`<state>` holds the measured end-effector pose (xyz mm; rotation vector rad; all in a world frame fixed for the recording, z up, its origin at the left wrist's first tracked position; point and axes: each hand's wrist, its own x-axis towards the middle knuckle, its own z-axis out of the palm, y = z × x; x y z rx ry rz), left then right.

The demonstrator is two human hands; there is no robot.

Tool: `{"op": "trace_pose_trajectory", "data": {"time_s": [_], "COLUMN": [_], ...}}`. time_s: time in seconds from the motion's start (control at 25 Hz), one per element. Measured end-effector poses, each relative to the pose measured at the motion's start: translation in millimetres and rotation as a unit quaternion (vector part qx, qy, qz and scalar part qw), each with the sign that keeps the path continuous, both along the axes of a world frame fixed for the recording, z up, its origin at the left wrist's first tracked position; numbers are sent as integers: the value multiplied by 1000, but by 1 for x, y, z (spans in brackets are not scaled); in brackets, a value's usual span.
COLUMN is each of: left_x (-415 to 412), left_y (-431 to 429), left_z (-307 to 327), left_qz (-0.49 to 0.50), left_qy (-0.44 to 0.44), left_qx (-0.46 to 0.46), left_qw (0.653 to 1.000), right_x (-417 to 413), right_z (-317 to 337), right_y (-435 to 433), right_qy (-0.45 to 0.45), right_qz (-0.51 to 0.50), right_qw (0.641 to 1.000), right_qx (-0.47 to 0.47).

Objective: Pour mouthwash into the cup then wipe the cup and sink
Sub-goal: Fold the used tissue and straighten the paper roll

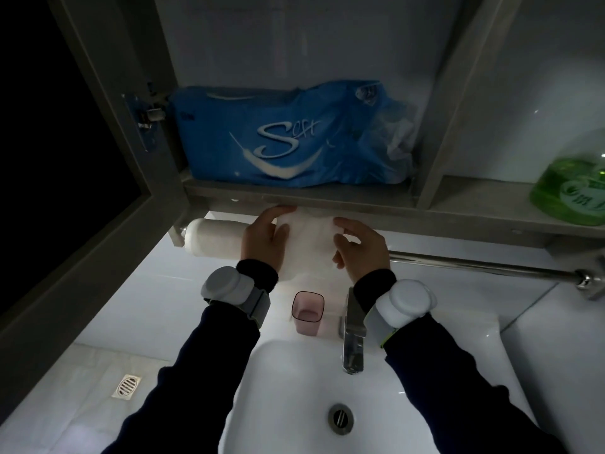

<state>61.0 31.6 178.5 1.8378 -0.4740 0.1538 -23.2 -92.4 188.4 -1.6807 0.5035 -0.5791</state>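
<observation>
Under the shelf [327, 199], both hands [262, 239] [361, 249] grip the paper [309, 242]; cup [307, 311] looks filled, wiping cup and sink [294, 371] remains.

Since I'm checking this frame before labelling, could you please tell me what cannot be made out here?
1. Green bottle, head view: cut off by the right edge and blurred, so its label is unreadable.
2. Paper sheet: its side edges are covered by the left hand and right hand.
3. Pink cup: dim light obscures any liquid level.
4. Faucet: its base is hidden by the right wrist.
</observation>
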Motion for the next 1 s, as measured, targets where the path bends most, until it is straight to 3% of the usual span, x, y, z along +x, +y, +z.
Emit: {"op": "trace_pose_trajectory", "data": {"time_s": [0.2,0.36,0.56,0.76,1.0], "left_x": [2,-1,-7,-15,-30], "left_y": [4,3,6,10,17], "left_z": [0,-2,-2,7,25], "left_qz": [8,81,101,74,39], "left_qy": [-92,-96,-93,-55,-41], "left_qx": [172,274,307,331,272], "left_qw": [981,954,942,939,961], "right_x": [0,1,-3,-11,-32], "right_z": [-3,-8,-3,2,18], "right_y": [-2,-1,0,7,9], "right_qy": [49,80,96,87,103], "right_qz": [-13,-6,12,5,18], "right_qw": [996,992,986,994,993], "right_qx": [-69,-92,-134,-59,-54]}}
